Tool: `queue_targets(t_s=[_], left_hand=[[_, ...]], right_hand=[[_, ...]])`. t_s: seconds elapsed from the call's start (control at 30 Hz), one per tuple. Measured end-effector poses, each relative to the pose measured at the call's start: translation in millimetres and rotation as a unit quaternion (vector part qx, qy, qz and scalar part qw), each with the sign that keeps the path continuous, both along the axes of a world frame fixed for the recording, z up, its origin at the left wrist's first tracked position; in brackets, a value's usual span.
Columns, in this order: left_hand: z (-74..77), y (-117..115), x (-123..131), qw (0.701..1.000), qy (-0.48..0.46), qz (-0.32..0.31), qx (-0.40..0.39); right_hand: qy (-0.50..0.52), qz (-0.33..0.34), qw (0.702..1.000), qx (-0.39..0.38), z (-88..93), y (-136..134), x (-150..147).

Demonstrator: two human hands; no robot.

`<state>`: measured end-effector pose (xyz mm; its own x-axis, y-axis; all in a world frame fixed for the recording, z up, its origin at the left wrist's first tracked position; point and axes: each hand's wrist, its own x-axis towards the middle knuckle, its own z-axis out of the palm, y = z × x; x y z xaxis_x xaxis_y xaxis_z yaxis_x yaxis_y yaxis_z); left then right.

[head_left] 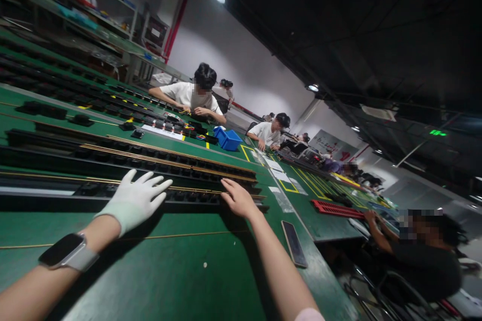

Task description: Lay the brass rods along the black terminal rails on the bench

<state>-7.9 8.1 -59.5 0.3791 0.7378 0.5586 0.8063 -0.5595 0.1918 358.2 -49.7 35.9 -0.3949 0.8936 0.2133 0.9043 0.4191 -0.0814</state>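
My left hand (136, 199) wears a white glove with its fingers spread wide, resting on or just above the nearest long black channel (194, 207). At the right end of that channel is my right hand (238, 199), bare, with fingers stretched out over its edge; whether they touch it is unclear. Thin brass-coloured rods (169, 162) lie lengthwise along the black channels, which hold small dark blocks. Neither hand grips anything visible. A single thin rod (176, 235) lies on the green table (181, 281) in front of the channels.
A phone (294, 244) lies right of my right arm. Beyond the channels stand a blue bin (228, 139) and small black parts (81, 119). Papers and a plastic bag (281, 199) lie at the right. Co-workers sit across the table, and one at the right handles a red slotted strip (335, 208).
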Motion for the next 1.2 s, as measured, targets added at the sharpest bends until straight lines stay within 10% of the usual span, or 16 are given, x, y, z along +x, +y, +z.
queue_targets(t_s=[0.27,1.2], left_hand=[[2.9,-0.8,1.1,1.0,0.007,0.01,-0.012],[-0.7,1.3,-0.7,1.0,-0.014,-0.002,-0.002]], right_hand=[[-0.038,-0.037,0.999,0.01,-37.8,-16.5,-42.9],[0.006,-0.105,0.994,0.038,-44.1,-15.4,-8.2]])
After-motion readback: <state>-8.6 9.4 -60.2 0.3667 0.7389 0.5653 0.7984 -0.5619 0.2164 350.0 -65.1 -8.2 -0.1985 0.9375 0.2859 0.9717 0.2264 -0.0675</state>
